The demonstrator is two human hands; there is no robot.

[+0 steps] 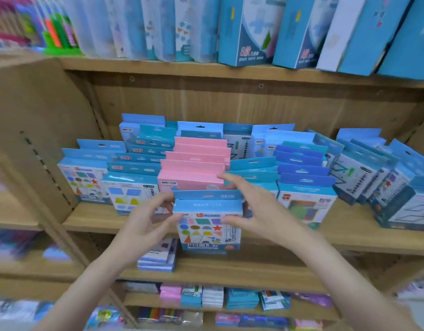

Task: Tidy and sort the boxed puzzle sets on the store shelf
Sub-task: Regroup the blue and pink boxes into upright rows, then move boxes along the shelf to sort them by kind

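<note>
a blue shapes puzzle box (207,219) is held upright before the pink row (194,161) — pinched by the left hand (144,223), merely touched by the open right hand (251,209); with so light a grip it could be dropped off the shelf edge (86,218).

Light wood shelving unit (254,75) in front of me, plain back panel (230,108), peg-hole upright (46,168) on left, soft even light

**Shelf access: packed rows, gap overhead**

Open height between box tops and the upper shelf board (230,72). Pink boxes (196,163) and blue boxes (301,168) stand in packed rows, no slot between. Front lip (94,218) bare at left. Side panel (39,130) walls off the left.
</note>
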